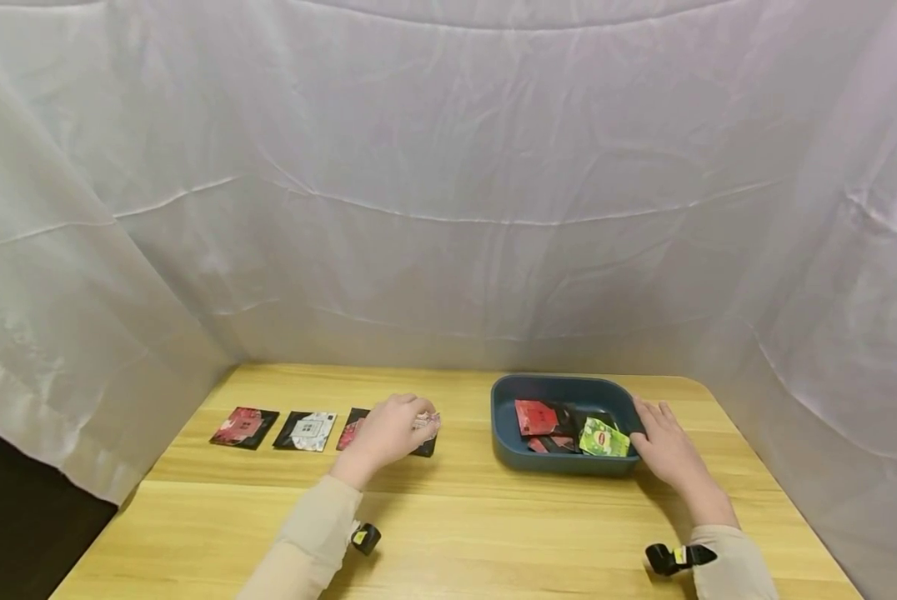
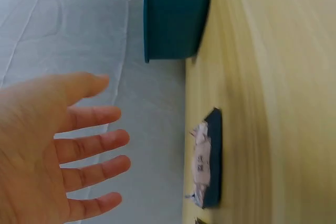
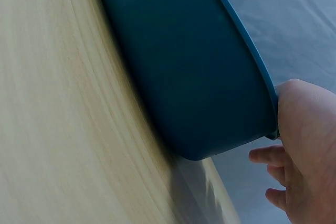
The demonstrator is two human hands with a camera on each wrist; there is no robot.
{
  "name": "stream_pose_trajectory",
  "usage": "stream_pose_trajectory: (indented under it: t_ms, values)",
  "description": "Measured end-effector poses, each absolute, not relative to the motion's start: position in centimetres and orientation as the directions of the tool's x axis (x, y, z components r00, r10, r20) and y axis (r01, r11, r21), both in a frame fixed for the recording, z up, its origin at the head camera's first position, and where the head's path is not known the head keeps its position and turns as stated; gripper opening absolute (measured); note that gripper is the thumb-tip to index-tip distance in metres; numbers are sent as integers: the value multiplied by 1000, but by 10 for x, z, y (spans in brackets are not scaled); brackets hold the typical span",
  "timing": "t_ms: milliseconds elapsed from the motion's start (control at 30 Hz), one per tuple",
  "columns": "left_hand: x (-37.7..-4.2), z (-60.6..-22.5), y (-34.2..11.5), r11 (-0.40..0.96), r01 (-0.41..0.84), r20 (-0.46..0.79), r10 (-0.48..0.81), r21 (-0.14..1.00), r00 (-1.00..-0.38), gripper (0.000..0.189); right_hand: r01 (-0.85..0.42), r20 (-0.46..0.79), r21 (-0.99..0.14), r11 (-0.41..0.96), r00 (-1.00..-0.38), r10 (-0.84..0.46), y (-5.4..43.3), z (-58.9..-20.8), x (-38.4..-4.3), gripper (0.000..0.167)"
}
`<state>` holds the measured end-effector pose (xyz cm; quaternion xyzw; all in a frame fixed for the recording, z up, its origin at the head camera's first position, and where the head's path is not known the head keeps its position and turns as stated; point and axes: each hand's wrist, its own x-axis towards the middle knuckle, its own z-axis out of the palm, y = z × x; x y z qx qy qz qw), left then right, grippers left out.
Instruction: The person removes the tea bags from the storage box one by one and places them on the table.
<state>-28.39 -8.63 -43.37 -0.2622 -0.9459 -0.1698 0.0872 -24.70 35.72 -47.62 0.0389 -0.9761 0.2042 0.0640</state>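
Note:
Over the right end of a row of tea bag sachets, my left hand (image 1: 392, 429) hovers with fingers spread apart and nothing in them. Below it lies a black sachet with a pale pink label (image 2: 202, 163), flat on the table, partly covered by the hand in the head view. The row also has a red-and-black sachet (image 1: 244, 427), a white-and-black sachet (image 1: 305, 431) and another red one (image 1: 348, 429), partly hidden. At the blue bin (image 1: 561, 463), my right hand (image 1: 669, 446) holds the right rim, thumb over the edge and fingers outside.
Inside the bin lie a red sachet (image 1: 536, 417), a green sachet (image 1: 603, 438) and some dark ones. The wooden table (image 1: 493, 533) ends at grey cloth curtains (image 1: 448, 275) behind and on both sides.

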Motion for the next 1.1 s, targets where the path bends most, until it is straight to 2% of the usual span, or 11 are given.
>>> stream_pose_trajectory:
  t_ms: [233,500,733,1100]
  values:
    - [-287,-429,-68,794,549,315,468,260,-826,45,-101,141,-398,912,-989,-48,358,-478,-247,62]
    - [-295,-425,-39,799,516,288,438,310,-852,54,-96,137,-400,911,-990,-45,358,-478,-246,62]
    - [-301,-418,-13,757,543,311,450,365,-837,64,-99,143,-394,914,-989,-45,358,-478,-247,62]
    - [-306,-414,27,694,565,309,473,446,-825,60,-101,155,-398,912,-987,-42,359,-478,-249,62]
